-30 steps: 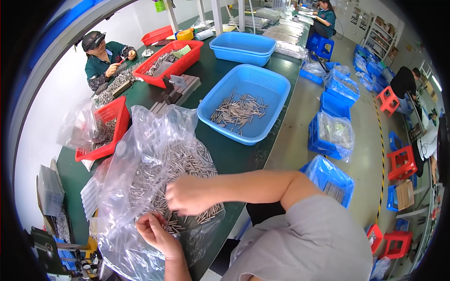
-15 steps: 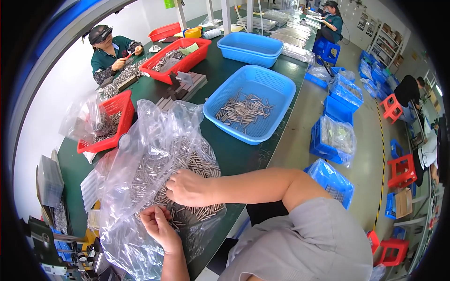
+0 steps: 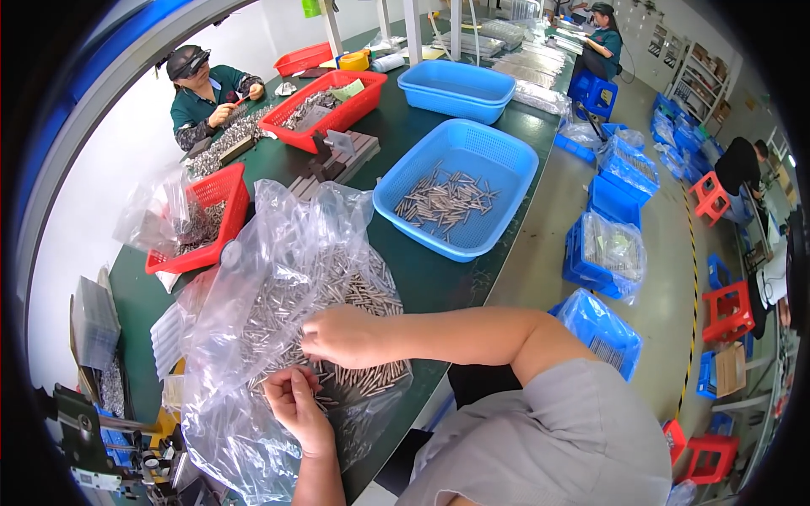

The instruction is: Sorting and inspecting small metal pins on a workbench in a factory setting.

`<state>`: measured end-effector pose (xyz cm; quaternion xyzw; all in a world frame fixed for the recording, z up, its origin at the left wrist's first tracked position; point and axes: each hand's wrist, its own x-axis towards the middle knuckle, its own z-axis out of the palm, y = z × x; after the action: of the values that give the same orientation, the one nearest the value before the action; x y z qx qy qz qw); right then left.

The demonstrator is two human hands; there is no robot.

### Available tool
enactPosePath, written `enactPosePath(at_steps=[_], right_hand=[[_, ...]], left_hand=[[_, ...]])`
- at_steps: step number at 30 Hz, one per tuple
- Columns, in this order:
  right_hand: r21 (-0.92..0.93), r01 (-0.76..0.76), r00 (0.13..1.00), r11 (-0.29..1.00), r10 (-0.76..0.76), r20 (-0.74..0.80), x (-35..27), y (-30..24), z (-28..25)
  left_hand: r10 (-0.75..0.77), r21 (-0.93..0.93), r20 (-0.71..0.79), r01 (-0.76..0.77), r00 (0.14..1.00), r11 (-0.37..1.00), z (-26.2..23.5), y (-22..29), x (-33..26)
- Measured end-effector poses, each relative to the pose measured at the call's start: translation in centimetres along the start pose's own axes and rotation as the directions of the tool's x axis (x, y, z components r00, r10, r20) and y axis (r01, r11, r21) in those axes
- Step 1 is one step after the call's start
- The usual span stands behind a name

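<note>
A clear plastic bag (image 3: 221, 405) lies open at the table's near edge, full of small metal pins (image 3: 375, 298). Over the heap, my right hand (image 3: 344, 336) is closed, its fingertips curled down against the pins. My left hand (image 3: 297, 406) is closed just nearer to me, thumb against the curled fingers, palm side partly up. What either hand pinches is too small or hidden to make out. Beyond the bag, a blue basket (image 3: 515, 181) holds a loose pile of similar metal pins (image 3: 445, 201).
Red baskets (image 3: 239, 221) of metal parts stand left and behind the bag. Near them is a metal fixture (image 3: 337, 160). Stacked blue baskets (image 3: 456, 88) are farther back. A co-worker (image 3: 211, 93) handles parts across the green table (image 3: 430, 291). Blue crates (image 3: 582, 244) line the floor at right.
The whole view has shifted slightly to the right. My left hand has curled its fingers in a little more; my right hand stays over the heap.
</note>
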<state>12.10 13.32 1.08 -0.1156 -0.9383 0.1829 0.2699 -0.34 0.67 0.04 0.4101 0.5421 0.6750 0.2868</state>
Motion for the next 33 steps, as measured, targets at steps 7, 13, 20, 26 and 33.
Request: enactPosePath(at_steps=[7, 13, 20, 26, 33], right_hand=[[0.486, -0.129, 0.991, 0.864, 0.133, 0.027, 0.4, -0.4, -1.2], [0.472, -0.063, 0.997, 0.88, 0.078, -0.012, 0.3, -0.4, -0.5], [0.35, 0.048, 0.996, 0.936, -0.019, -0.085, 0.2, -1.0, -1.0], [0.3, 0.088, 0.991, 0.95, -0.054, -0.12, 0.2, -0.9, -0.7], [0.2, 0.109, 0.991, 0.974, -0.091, -0.098, 0.1, -0.9, -0.7]], left_hand=[[-0.009, 0.016, 0.033, 0.009, 0.999, 1.0, -0.2, -0.2, 0.0], [-0.047, -0.001, 0.042, 0.047, 0.998, 0.999, 0.0, 0.1, 0.0], [-0.057, 0.013, 0.071, 0.056, 0.996, 0.998, 0.0, -0.1, -0.1], [-0.074, -0.009, 0.079, 0.075, 0.994, 0.997, -0.1, -0.1, -0.1], [-0.057, -0.02, 0.082, 0.059, 0.995, 0.998, 0.1, 0.0, -0.1]])
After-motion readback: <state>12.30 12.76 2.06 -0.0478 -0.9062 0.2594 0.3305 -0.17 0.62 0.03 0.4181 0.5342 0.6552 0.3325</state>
